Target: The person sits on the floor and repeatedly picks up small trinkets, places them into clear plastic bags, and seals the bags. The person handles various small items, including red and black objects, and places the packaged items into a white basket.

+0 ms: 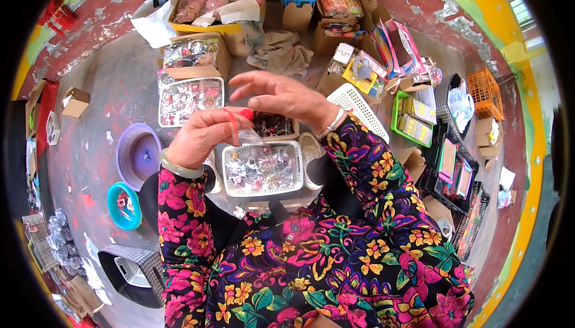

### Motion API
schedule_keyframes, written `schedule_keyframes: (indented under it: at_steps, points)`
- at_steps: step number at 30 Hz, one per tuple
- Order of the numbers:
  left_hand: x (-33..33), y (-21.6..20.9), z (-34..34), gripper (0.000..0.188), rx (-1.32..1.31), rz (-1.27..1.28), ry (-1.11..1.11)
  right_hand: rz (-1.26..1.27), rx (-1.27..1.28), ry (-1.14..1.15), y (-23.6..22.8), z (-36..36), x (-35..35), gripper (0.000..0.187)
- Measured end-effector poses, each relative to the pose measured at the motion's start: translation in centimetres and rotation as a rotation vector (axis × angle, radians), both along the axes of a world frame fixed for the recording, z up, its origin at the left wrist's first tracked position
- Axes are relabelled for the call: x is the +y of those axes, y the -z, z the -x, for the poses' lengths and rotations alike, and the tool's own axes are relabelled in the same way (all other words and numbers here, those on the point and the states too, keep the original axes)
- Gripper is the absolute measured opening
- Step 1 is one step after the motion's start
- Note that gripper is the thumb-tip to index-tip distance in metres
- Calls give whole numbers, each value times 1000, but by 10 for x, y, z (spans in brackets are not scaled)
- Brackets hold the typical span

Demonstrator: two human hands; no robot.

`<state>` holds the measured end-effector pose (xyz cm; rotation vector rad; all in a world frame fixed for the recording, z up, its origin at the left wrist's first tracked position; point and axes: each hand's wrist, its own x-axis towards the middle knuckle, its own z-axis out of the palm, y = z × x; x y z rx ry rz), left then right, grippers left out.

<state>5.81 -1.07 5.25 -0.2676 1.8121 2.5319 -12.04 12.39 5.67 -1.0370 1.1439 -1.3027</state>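
My left hand (pixel 200 136) is closed in a pinch in front of me. It grips a thin red band (pixel 232 127), and a small clear plastic bag (pixel 250 137) hangs beside the band. A bright red tip (pixel 247 113) shows by the fingertips; its kind is unclear. Above and to the right, my right hand (pixel 287 96) has its fingers stretched out and thumb apart, with nothing in it. Below both hands, a white plastic basket (pixel 224 173) holds several small clear packets (pixel 263 166). Behind the right hand, a cardboard box (pixel 288 131) with dark contents is partly hidden.
Another white basket of packets (pixel 191 82) stands ahead left, near cardboard boxes (pixel 223 52). A purple basin (pixel 129 154) and a turquoise bowl (pixel 115 205) are at left. On the right are a green tray (pixel 400 121), a black crate (pixel 458 199) and an orange crate (pixel 484 91).
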Motion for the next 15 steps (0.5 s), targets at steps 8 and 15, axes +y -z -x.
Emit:
schedule_keyframes:
  at_steps: [8, 15]
  points:
    - [2, -3, 1, 19, -101, 39, -77, -201, -22, -145, 18, 2, -1, 53]
    - [2, 1, 0, 19, -98, -29, -135, -218, -71, -165, 10, -4, -2, 45]
